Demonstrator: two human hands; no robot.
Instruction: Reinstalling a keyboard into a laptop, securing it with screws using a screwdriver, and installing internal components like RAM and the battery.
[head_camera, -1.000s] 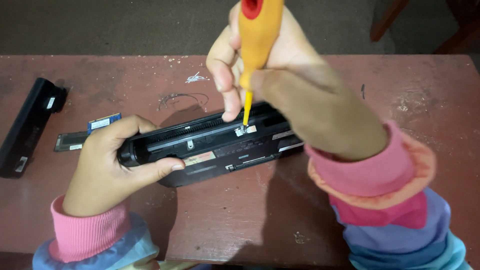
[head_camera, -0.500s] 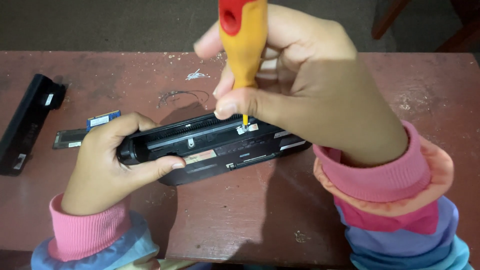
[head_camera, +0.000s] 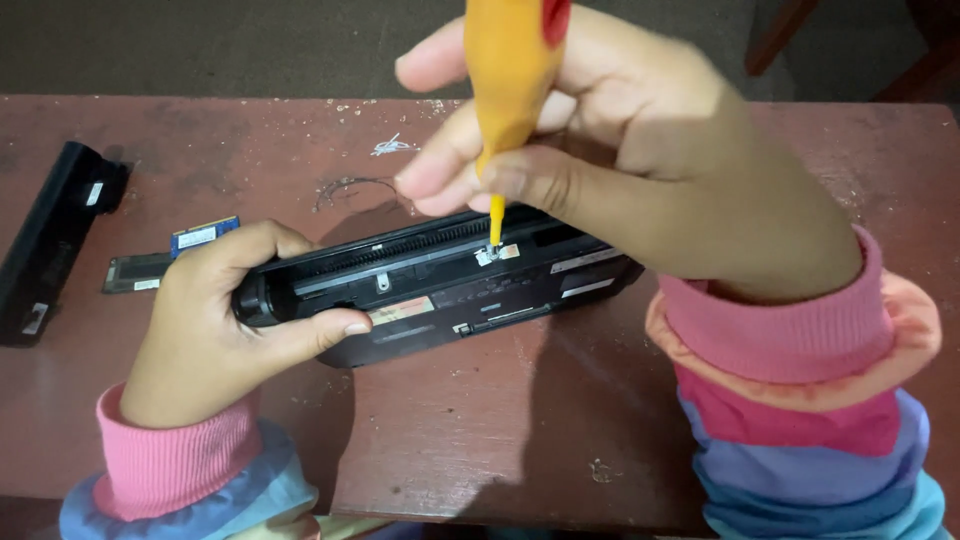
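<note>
**Pink cuffs, striped sleeves**

Both hands are bare, the left hand (head_camera: 215, 325) and the right hand (head_camera: 640, 170) alike. Each wrist wears a ribbed pink knit cuff, with sleeve bands behind it: orange, deep pink, purple and light blue on the right, blue on the left

— Where is your one view looking from?

— From your head, tilted steeply down and slightly forward over the worktop (head_camera: 450, 450). Its far edge runs along the top of the frame, with floor beyond.

— How near?

— Close. Your right hand (head_camera: 640, 170) and left hand (head_camera: 215, 320) fill much of the frame, sleeves cut off at the bottom edge.
</note>
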